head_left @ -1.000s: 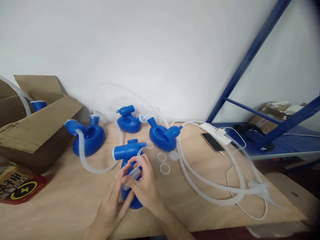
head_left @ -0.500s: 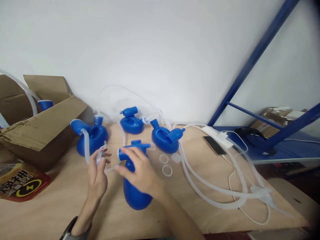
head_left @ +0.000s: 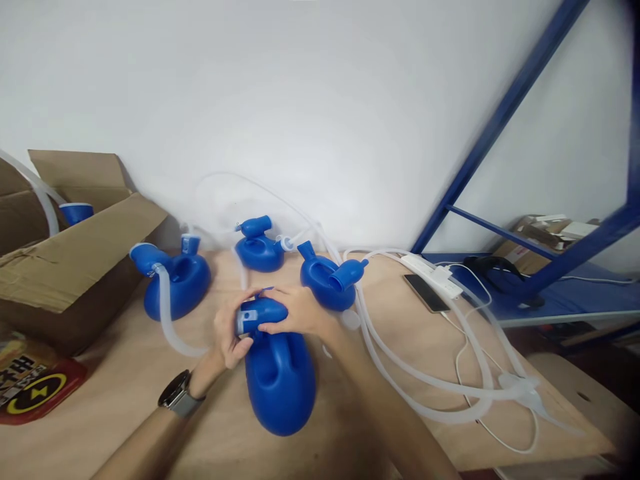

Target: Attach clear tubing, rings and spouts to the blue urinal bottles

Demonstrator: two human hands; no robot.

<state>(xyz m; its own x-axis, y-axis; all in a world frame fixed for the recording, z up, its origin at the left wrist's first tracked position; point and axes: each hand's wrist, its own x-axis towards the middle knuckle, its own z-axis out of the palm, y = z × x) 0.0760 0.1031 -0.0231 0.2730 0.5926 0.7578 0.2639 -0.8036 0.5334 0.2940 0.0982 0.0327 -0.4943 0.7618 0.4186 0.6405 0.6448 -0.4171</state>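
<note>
Tabletop (head_left: 125, 413): blue spout (head_left: 263, 308) clasped by curled left hand (head_left: 227, 333), nine o'clock, right hand (head_left: 299, 310), three; apparent cap (head_left: 245, 321) could be skewed by uneven pressing.

A wristwatch (head_left: 181, 392) is circling the left wrist (head_left: 201, 379), its dark case (head_left: 173, 389) looking rounded and its grey strap (head_left: 191, 404) appearing smooth and plain. A paler, metallic-looking edge is showing where strap and case are meeting. The left hand (head_left: 228, 333) and right hand (head_left: 296, 309) are showing bare, as are the left forearm (head_left: 145, 430) and right forearm (head_left: 383, 393) toward the near side.
</note>
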